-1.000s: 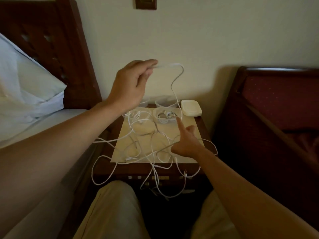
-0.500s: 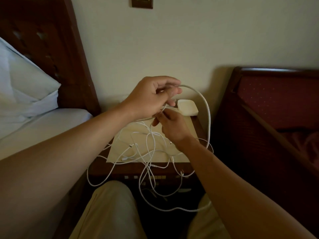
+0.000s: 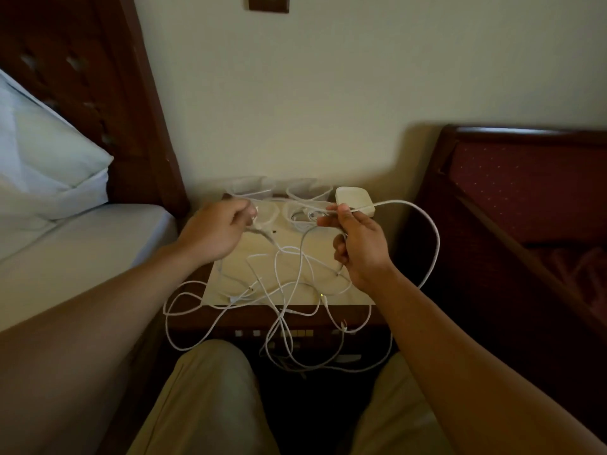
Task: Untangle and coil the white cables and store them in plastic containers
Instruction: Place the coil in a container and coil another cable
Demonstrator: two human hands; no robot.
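no text, label, brand or number can be read anywhere; the white box [image 3: 354, 200] and the wall plate [image 3: 268, 2] show no legible marking.

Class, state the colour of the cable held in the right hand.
White; the head view shows the cable best.

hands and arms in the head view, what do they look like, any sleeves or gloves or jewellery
Both arms are bare from hand to the frame's edge: no sleeves show. The left hand and the right hand wear no gloves, and no rings, watch or wristband can be seen, though the light is dim. Below the arms, the person's knees are covered by light beige trousers.
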